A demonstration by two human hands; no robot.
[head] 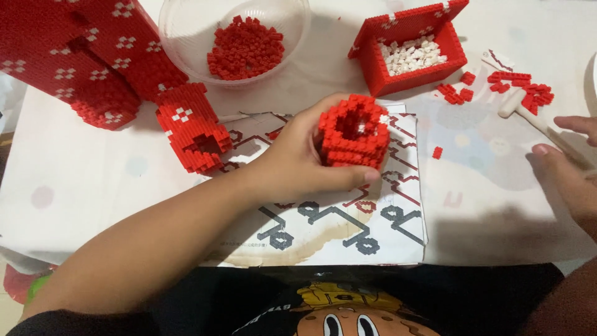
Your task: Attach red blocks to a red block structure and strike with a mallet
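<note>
White tablecloth (93,186) mid-build: left hand (298,158) grips the hollow red brick block (354,132) over the instruction sheet (336,224), right hand (569,168) lies slack and empty near loose red bricks (522,87) at the right edge, seemingly fetching one

Table (81,186): covered by a white cloth with faint pastel prints, lightly creased.
Light: soft and even, weak shadows.
Floor: sliver at lower left, unclear.

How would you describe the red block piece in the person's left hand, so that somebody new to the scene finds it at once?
Start at the printed instruction sheet in the middle of the table. Above its upper part the left hand grips a small hollow red block piece, open at the top. Unlike the open red box of white bricks behind it and the big red model at the left, it is held in a hand.
</note>
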